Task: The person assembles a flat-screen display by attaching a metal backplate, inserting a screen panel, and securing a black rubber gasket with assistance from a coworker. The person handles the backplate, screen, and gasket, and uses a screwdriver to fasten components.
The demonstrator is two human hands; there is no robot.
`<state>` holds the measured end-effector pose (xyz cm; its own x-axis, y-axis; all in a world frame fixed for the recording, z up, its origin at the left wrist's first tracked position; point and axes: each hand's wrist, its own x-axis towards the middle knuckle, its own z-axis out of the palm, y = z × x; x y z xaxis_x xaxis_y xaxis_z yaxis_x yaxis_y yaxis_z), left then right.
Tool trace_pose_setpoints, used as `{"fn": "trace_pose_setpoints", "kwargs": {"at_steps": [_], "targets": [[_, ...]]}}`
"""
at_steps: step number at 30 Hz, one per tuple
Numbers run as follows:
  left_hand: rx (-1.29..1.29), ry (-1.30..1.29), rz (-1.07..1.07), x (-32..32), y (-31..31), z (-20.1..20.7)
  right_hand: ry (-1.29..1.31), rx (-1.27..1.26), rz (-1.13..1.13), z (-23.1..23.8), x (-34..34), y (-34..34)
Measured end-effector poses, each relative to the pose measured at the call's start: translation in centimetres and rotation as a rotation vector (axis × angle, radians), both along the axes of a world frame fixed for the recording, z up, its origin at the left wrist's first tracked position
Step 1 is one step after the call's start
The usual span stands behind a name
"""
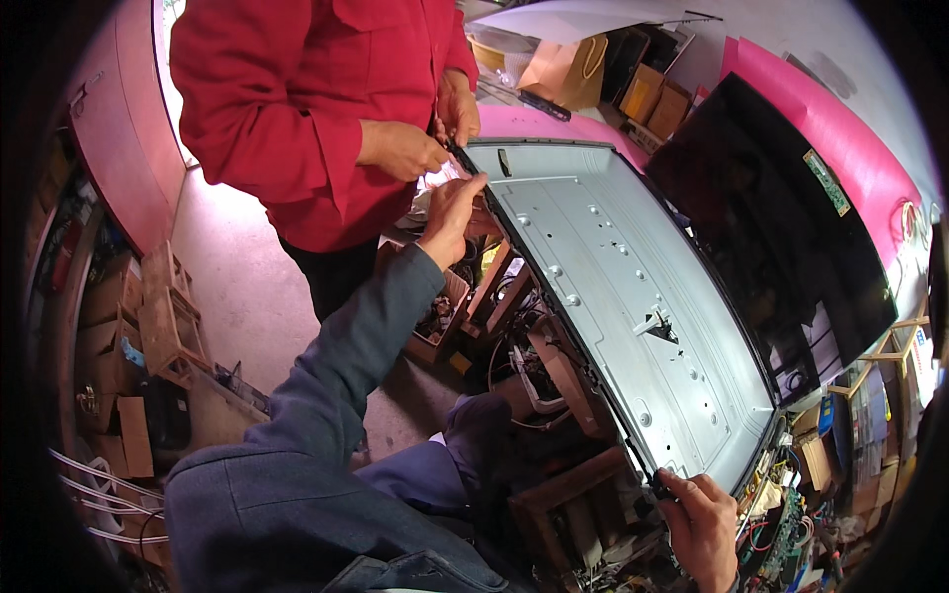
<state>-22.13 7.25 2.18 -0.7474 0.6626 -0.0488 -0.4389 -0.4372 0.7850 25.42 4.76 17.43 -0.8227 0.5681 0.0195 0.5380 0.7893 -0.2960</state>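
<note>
A wide silvery metal TV back panel with a black edging lies tilted in front of me, dotted with small raised bumps and holes. My left hand grips its edge close to the far left corner, thumb on top and the other fingers partly hidden below. At the near right corner, my right hand is closed round the black edge. Just beyond my left hand, a co-worker's two hands pinch the black edging at the far corner. What they hold there is too small to make out.
Behind the panel leans a dark glossy screen against pink sheeting. The co-worker in a red jacket stands at the left. Wooden stools and cables are under the panel, circuit boards at the right, cardboard boxes at the far left.
</note>
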Motion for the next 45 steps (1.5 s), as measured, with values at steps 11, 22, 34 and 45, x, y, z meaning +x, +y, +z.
{"fn": "trace_pose_setpoints", "kwargs": {"at_steps": [11,22,34,45], "targets": [[-0.049,0.092,0.130,-3.6,2.4,-1.0,0.075,0.042,-0.031,-1.0,-0.1,-0.7],[-0.055,0.408,0.038,-6.7,2.2,-2.8,0.096,-0.032,0.026,-2.1,1.6,1.4],[-0.014,1.247,0.362,1.7,-0.2,1.9,0.429,-0.017,-0.369,-1.3,11.6,-0.5],[0.714,1.873,-0.706,34.1,-4.2,10.3,0.997,-0.455,-0.432,-8.3,16.0,-3.9]]}}
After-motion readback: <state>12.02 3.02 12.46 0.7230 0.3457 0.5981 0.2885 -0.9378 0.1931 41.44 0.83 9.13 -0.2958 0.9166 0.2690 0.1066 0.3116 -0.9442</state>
